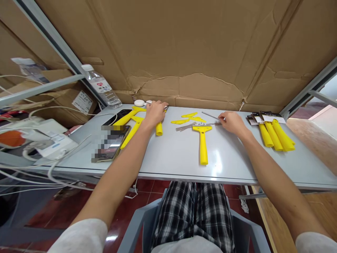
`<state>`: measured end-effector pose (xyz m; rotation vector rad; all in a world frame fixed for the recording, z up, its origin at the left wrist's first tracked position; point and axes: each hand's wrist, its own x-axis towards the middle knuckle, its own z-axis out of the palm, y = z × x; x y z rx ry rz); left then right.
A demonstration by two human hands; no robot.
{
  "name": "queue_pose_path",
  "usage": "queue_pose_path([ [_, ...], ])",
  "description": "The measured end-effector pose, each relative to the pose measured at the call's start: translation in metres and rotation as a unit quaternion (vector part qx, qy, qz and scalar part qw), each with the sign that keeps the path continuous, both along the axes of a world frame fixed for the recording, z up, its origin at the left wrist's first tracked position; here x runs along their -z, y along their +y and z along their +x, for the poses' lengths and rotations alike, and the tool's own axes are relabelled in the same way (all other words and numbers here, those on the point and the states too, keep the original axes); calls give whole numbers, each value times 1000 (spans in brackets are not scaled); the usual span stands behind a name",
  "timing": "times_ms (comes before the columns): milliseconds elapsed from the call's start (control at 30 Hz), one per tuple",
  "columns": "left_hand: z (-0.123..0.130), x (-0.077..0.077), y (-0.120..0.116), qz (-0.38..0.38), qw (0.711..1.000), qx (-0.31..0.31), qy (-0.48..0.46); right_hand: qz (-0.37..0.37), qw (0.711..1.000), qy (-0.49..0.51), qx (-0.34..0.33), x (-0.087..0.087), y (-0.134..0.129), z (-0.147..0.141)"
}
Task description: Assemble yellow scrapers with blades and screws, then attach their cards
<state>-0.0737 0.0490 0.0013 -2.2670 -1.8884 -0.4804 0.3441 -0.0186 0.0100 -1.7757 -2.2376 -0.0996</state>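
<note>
My left hand (156, 113) closes over a yellow plastic scraper (159, 129), whose handle sticks out below my palm, and a bit of metal shows past my fingertips. My right hand (233, 123) pinches the end of a thin metal strip (210, 116) with its fingertips. Just below that strip lie flat metal blades (185, 126). Several small yellow plastic pieces (180, 121) lie to the left of my right hand. A finished-looking yellow scraper (202, 147) rests between my hands, and two more (131, 130) lie left of my left hand.
On the white table (171, 156) stand packaged yellow scrapers (276, 135) at the right. A pixelated phone (110, 142), a dark phone (118, 116), a white round object (139, 103) and a water bottle (101, 86) sit at the left. Cables and cardboard boxes surround the table.
</note>
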Motion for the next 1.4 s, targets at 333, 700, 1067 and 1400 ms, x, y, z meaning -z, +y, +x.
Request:
queue_pose_path([
  [333, -2, -5, 3, 46, 997, -37, -43, 6, 1000, 11, -7, -3, -4, -3],
  [700, -14, 6, 13, 30, 994, -61, -83, -3, 1000, 22, -20, -5, -8, -6],
  [1067, -31, 12, 16, 14, 982, -128, -139, -14, 999, 36, -27, -7, -11, -8],
  [1400, -32, 7, 17, 77, 982, -54, -164, -14, 999, 40, -33, -7, -11, -8],
])
